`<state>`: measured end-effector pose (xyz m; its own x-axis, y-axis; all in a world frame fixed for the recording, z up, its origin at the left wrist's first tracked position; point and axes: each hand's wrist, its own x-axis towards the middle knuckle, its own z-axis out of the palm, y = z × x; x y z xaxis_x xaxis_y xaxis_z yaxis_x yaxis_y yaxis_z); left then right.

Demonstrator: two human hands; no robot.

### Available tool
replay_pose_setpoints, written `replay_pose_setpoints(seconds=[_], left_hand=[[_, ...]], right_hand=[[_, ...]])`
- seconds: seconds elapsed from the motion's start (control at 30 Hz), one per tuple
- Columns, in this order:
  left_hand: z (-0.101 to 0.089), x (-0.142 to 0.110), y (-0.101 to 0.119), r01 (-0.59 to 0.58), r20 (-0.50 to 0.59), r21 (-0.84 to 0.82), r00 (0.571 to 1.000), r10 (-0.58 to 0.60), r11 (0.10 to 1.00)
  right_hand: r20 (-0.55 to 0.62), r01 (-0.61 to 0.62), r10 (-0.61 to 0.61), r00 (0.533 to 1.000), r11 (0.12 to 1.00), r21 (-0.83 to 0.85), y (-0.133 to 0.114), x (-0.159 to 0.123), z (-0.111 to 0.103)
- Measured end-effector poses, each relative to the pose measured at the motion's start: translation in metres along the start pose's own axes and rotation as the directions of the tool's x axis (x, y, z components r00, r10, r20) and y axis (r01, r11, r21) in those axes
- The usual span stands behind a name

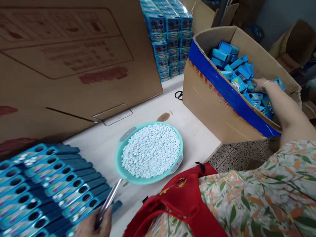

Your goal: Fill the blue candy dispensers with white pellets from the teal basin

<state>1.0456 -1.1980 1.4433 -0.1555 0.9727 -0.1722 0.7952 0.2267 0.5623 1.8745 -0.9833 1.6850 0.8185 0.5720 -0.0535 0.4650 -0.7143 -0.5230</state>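
My left hand (91,228) is closed around a slim, shiny metal utensil (110,201), whose far tip is by the near-left rim of a turquoise basin (118,161). Small white candies (151,150) fill the basin. Below that hand's side, rows of blue candy boxes (79,179) lie with round dark holes facing up; white pieces show on some. Deep in a cardboard carton (206,92), my right hand (260,84) touches loose blue candy boxes (239,83). Its fingers are partly hidden among them, so its grip is unclear.
A large brown cardboard box (74,66) stands at the back left of the white table (195,131). Wrapped stacks of blue boxes (167,44) rise behind it. Black scissor handles (178,95) lie beside the carton. A red apron (177,198) covers my front.
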Motion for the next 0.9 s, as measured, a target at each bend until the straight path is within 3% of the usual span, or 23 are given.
replay_pose_setpoints(seconds=[0.1,0.2,0.33,0.43,0.53,0.63,0.7,0.73,0.8,0.83,0.9], left_hand=[[0.017,0.013,0.024,-0.089,0.072,-0.045,0.993,0.093,0.995],[0.049,0.031,0.046,-0.217,0.116,-0.055,0.968,0.223,0.975],[0.091,0.051,0.074,-0.347,0.246,-0.073,0.902,0.354,0.935],[0.108,0.062,0.082,-0.409,0.299,-0.092,0.859,0.417,0.908],[0.116,0.071,0.075,-0.442,0.329,-0.094,0.832,0.447,0.892],[0.114,0.077,0.065,-0.461,0.386,-0.089,0.801,0.457,0.883],[0.105,0.077,0.060,-0.475,0.424,-0.070,0.782,0.457,0.877],[0.098,0.075,0.059,-0.481,0.438,-0.049,0.777,0.452,0.875],[0.079,0.070,0.059,-0.489,0.467,0.021,0.776,0.424,0.872],[0.069,0.066,0.060,-0.491,0.489,0.069,0.775,0.399,0.868],[0.052,0.059,0.066,-0.494,0.550,0.176,0.766,0.331,0.852]], right_hand=[[-0.003,0.031,-0.031,1.000,0.998,0.063,0.007,0.004,0.015],[0.029,0.079,-0.082,0.996,0.993,0.090,0.010,-0.001,0.015],[0.110,0.130,-0.137,0.984,0.989,0.066,0.007,-0.026,-0.010],[0.144,0.268,-0.279,0.950,0.959,0.091,-0.005,-0.063,-0.041],[0.054,0.497,-0.525,0.850,0.831,0.250,-0.033,-0.118,-0.063],[-0.133,0.589,-0.628,0.767,0.604,0.537,-0.070,-0.186,-0.052],[-0.178,0.483,-0.562,0.808,0.458,0.746,-0.089,-0.233,-0.025],[-0.120,0.374,-0.516,0.848,0.422,0.826,-0.095,-0.254,-0.006],[0.130,0.076,-0.425,0.896,0.435,0.897,-0.094,-0.290,0.037],[0.281,-0.086,-0.374,0.884,0.460,0.884,-0.089,-0.304,0.060],[0.548,-0.378,-0.256,0.796,0.496,0.782,-0.068,-0.323,0.107]])
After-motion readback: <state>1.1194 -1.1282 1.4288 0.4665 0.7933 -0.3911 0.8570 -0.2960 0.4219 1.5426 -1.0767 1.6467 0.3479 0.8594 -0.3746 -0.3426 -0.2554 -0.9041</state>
